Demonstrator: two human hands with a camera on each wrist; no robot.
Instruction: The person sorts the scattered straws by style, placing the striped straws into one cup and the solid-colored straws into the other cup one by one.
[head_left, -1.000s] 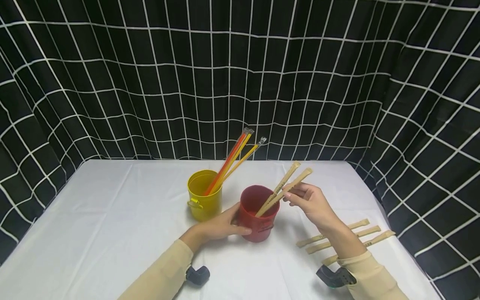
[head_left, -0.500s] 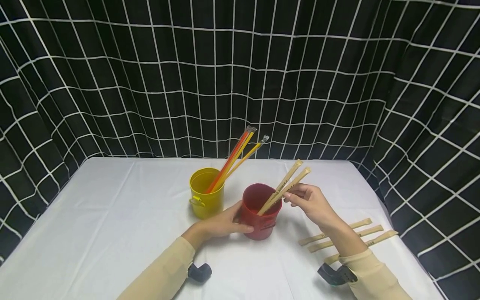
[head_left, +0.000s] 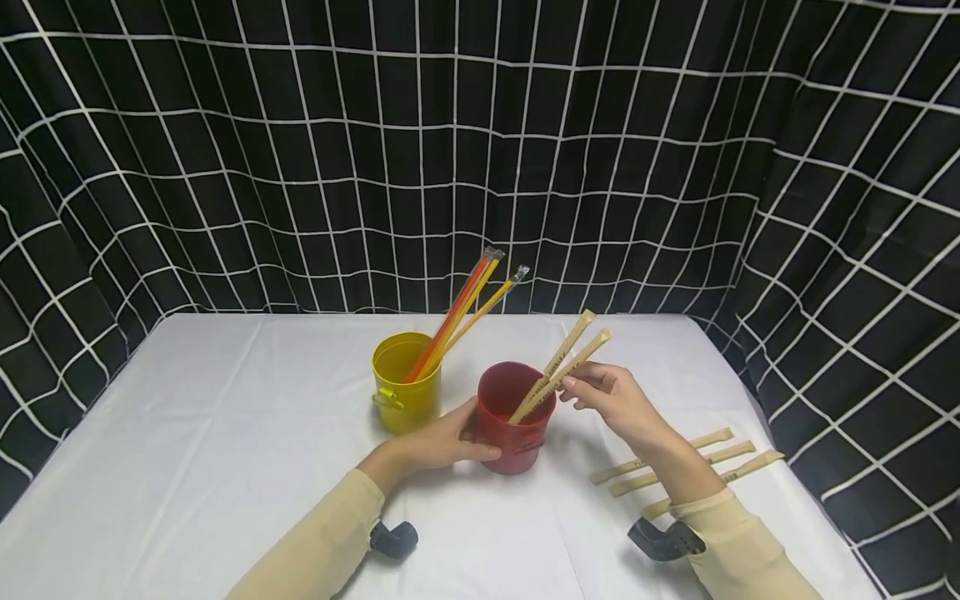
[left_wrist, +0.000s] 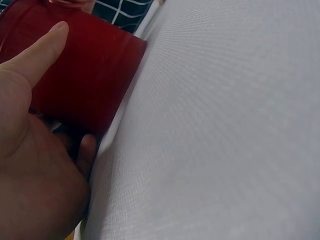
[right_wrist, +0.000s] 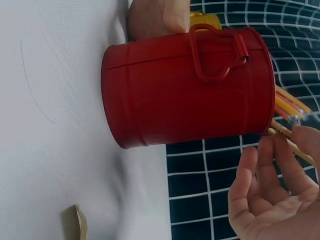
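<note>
My left hand [head_left: 435,446] grips the side of a small red metal bucket [head_left: 506,450], thumb along its front. In the left wrist view the thumb lies flat on the bucket [left_wrist: 85,65]; some fingers are hidden behind it. Two slim sticks in tan printed paper wrappers lean out of the bucket to the right. At the rim, my right hand [head_left: 615,404] pinches the nearer wrapped stick [head_left: 588,348] between thumb and fingertips. The other wrapped stick [head_left: 573,333] leans just behind it. In the right wrist view the bucket's wire handle [right_wrist: 220,75] hangs at its side.
A yellow bucket [head_left: 408,408] stands left of the red one, holding several orange and yellow sticks [head_left: 465,304] in clear wrap. Several more paper-wrapped sticks [head_left: 753,465] lie on the white tablecloth [head_left: 225,433] at right, partly under the right forearm. A black gridded curtain [head_left: 480,167] surrounds the table.
The head view shifts slightly. Both hands keep nearly the same place: the left on the red bucket, the right at the wrapped stick.
</note>
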